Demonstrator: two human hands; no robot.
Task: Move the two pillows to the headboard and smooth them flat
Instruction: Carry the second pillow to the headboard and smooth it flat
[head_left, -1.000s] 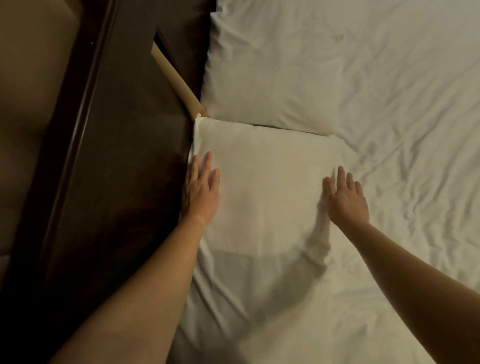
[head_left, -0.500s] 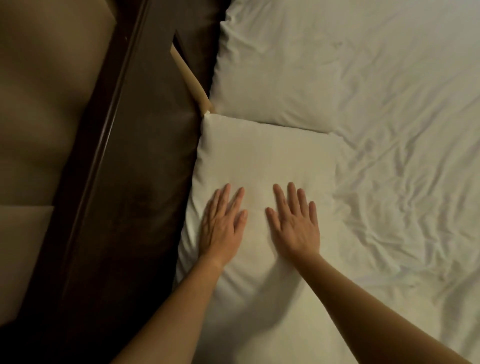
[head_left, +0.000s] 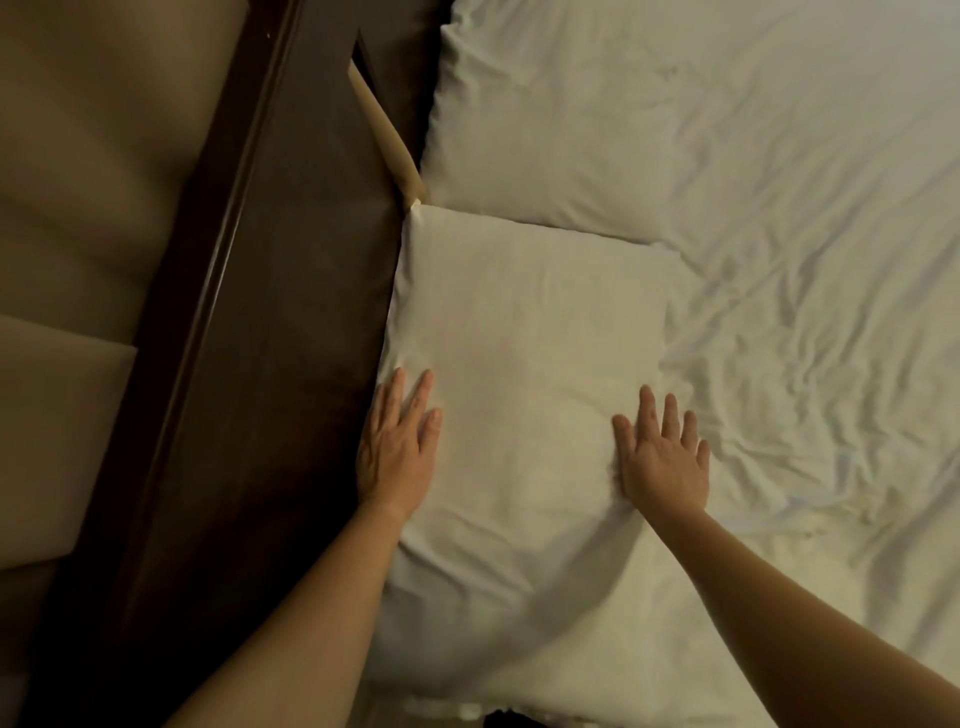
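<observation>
Two white pillows lie side by side against the dark wooden headboard (head_left: 270, 364) on the left. The near pillow (head_left: 524, 322) is under both my hands. My left hand (head_left: 397, 447) presses flat on its left edge, right beside the headboard, fingers apart. My right hand (head_left: 662, 457) lies flat on its right edge, fingers spread, holding nothing. The far pillow (head_left: 550, 119) sits above it, touching the near one along a seam.
A wrinkled white sheet (head_left: 810, 312) covers the mattress to the right. Beige padded wall panels (head_left: 88, 234) stand behind the headboard. A tan strip (head_left: 384, 135) shows in the gap between headboard and far pillow.
Half a second ago both hands lay close together at the near pillow's middle. They have slid apart to its left and right edges.
</observation>
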